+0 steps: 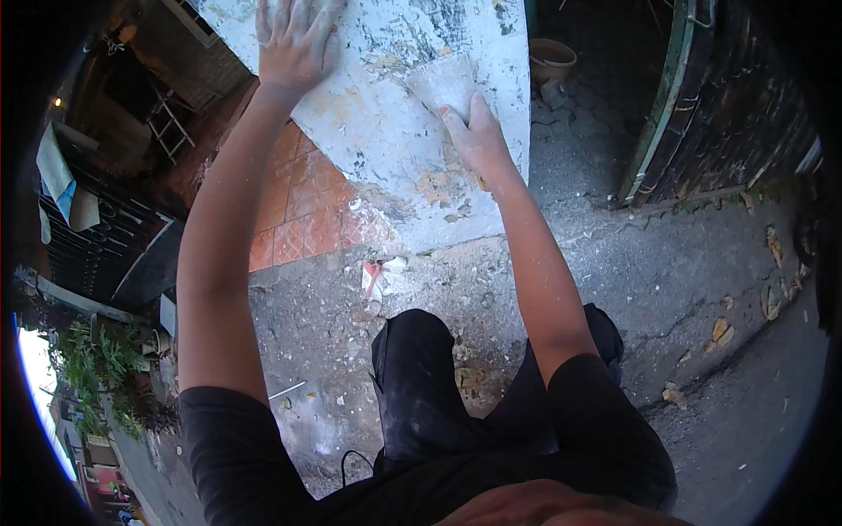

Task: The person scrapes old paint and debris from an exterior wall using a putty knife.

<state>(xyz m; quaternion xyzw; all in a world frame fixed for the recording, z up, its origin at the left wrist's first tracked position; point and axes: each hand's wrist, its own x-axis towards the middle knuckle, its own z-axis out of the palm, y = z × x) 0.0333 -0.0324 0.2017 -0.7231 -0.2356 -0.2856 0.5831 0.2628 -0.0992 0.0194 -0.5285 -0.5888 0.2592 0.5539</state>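
Observation:
A wall (381,151) with patchy white paint and dark and tan worn spots rises before me. My left hand (296,49) rests flat against its upper part, fingers a little apart and dusted white, holding nothing. Lower and to the right, my right hand (479,135) grips a broad scraper (442,80), its wide blade turned up and lying against the wall. Thumb and forefinger press the back of the blade. The palm mostly hides the handle.
At the wall's foot, a crumpled red-and-white scrap (380,276) lies on rough concrete (316,309). Orange tiles (299,197) adjoin the wall on the left. To the right stand a dark gate (730,112) and a brown pot (551,59). Dry leaves (720,331) lie near the road edge.

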